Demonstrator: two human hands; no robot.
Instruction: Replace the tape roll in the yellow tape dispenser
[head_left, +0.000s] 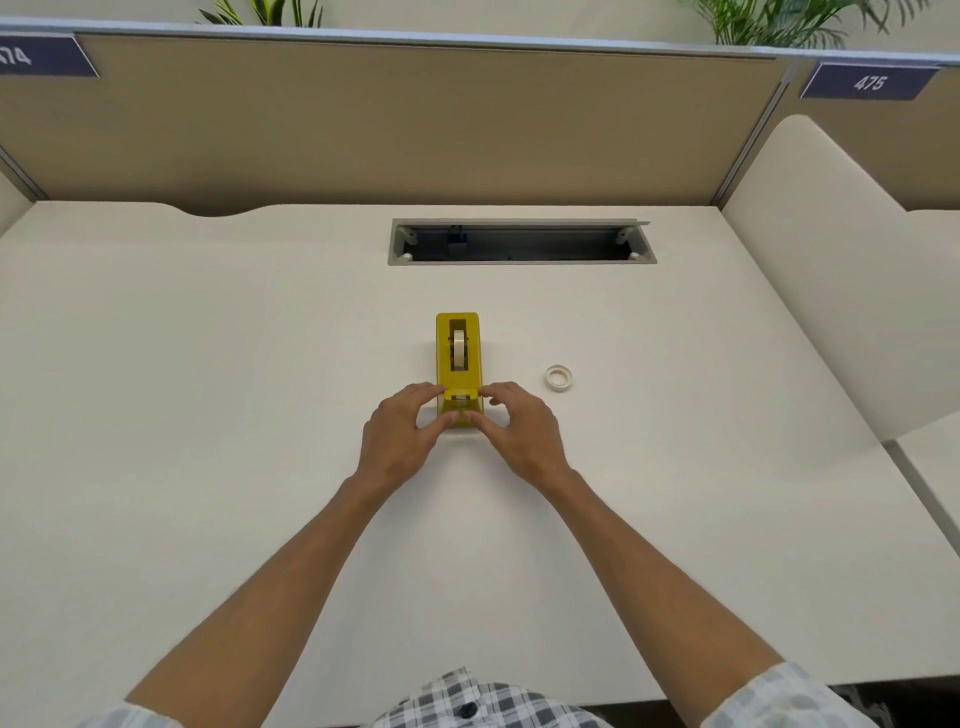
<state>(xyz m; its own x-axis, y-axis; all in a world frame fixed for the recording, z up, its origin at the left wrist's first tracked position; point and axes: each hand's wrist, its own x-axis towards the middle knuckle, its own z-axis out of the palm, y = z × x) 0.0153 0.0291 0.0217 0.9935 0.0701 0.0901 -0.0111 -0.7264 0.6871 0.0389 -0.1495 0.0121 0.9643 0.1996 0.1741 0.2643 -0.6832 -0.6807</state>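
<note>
A yellow tape dispenser (457, 358) stands in the middle of the white desk, its cutter end toward me. A tape roll (458, 349) sits upright in its slot. My left hand (402, 434) touches the dispenser's near end from the left, thumb on its front. My right hand (514, 431) touches the same end from the right, thumb and fingers pinched at the front corner. A loose white tape roll (558, 376) lies flat on the desk to the right of the dispenser, apart from both hands.
An open cable tray (522, 242) is set into the desk (208, 389) behind the dispenser. A tan partition (363, 119) closes the back, and a white side panel (821, 270) stands at the right.
</note>
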